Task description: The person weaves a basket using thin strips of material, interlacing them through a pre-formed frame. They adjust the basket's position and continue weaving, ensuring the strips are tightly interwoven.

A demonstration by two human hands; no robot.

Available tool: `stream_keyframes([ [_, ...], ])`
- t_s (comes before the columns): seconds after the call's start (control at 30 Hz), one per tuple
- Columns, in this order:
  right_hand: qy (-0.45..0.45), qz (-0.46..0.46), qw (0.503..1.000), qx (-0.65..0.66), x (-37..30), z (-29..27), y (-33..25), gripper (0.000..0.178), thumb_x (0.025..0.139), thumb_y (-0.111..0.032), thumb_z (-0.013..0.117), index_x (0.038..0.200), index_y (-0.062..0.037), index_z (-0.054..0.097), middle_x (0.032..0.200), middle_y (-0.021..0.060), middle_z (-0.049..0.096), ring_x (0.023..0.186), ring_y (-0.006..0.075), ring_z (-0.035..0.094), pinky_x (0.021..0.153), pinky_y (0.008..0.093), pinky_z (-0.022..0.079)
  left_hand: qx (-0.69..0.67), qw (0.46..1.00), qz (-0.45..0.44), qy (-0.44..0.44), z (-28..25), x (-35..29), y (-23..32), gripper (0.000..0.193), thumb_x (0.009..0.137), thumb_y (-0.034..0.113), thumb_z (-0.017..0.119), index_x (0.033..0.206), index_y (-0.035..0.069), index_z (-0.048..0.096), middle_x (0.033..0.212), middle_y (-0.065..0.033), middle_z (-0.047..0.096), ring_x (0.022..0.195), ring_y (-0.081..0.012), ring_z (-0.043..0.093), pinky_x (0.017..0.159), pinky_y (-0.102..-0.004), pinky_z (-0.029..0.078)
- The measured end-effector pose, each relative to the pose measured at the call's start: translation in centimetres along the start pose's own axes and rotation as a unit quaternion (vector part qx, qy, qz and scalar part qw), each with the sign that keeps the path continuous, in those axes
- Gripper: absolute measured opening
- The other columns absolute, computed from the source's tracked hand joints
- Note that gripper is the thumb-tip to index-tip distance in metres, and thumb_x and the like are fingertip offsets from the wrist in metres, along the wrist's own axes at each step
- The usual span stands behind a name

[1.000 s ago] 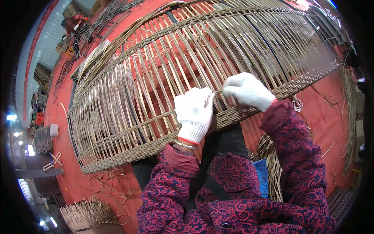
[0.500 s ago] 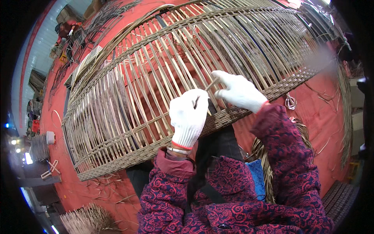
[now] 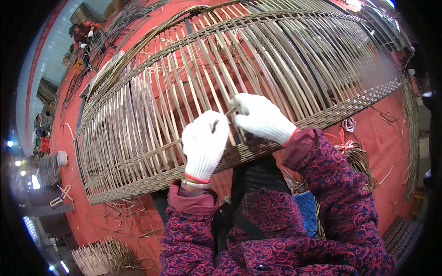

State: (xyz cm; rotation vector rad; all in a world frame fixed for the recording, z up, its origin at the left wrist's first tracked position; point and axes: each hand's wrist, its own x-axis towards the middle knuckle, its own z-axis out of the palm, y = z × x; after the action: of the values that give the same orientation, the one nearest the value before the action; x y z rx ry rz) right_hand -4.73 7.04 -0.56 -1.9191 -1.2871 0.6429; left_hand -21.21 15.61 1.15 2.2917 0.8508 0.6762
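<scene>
A large wicker panel [image 3: 152, 99], with slim upright strips between braided bands, lies across my lap. Both my hands wear white knit gloves over its near side. My left hand [image 3: 205, 141] is closed in a pinch by the near braided band. To its right, my right hand [image 3: 264, 118] has thumb and fingers curled together. A short length of brown wicker strip [image 3: 232, 111] spans the gap between the two hands, gripped at both ends. Where its ends go inside the gloves is hidden.
Red sheeting [image 3: 368, 138] covers the floor. A bundle of strips [image 3: 357, 158] lies by my right arm, and cut strips [image 3: 103, 257] stand at the lower left. Dark rods [image 3: 403, 239] lie at the lower right. Another person [image 3: 83, 34] works at the far left.
Both hands have shifted left and slightly down along the panel. My right fingers, more spread before, have closed in on the strip near my left hand.
</scene>
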Motion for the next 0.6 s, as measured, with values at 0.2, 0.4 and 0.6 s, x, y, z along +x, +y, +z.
stream_keyframes([
  [0.2, -0.037, -0.018, 0.986, 0.161, 0.6, 6.5, -3.8, 0.046, 0.088, -0.021, 0.062, 0.127, 0.0031, 0.060, 0.079, 0.0132, 0.065, 0.064, 0.0195, 0.063, 0.063, 0.0363, 0.052, -0.008, 1.000, -0.018, 0.000, -6.5, -1.9, -3.6, 0.014, 0.095, 0.016, 0.068, 0.089, 0.004, 0.071, 0.066, -0.0083, 0.057, 0.058, -0.0158, 0.052, 0.057, -0.0333, 0.043],
  [0.4, -0.046, -0.013, 0.989, 0.137, 0.9, 12.3, -8.9, 0.050, 0.089, -0.025, 0.058, 0.133, -0.0016, 0.055, 0.106, 0.0235, 0.071, 0.102, 0.0400, 0.068, 0.088, 0.0460, 0.053, 0.030, 0.991, -0.057, -0.119, -12.0, -3.3, -9.4, 0.016, 0.096, 0.017, 0.067, 0.093, 0.002, 0.072, 0.074, -0.0109, 0.066, 0.064, -0.0176, 0.063, 0.064, -0.0334, 0.050],
  [0.6, -0.220, -0.015, 0.972, 0.085, 1.5, 10.4, -6.4, 0.033, 0.094, -0.028, 0.060, 0.108, 0.0012, 0.064, 0.078, 0.0134, 0.069, 0.061, 0.0200, 0.069, 0.062, 0.0355, 0.055, 0.019, 0.993, -0.057, -0.098, -10.1, -4.7, -11.5, 0.016, 0.094, 0.021, 0.069, 0.092, 0.006, 0.074, 0.081, -0.0138, 0.071, 0.072, -0.0314, 0.070, 0.067, -0.0385, 0.053],
])
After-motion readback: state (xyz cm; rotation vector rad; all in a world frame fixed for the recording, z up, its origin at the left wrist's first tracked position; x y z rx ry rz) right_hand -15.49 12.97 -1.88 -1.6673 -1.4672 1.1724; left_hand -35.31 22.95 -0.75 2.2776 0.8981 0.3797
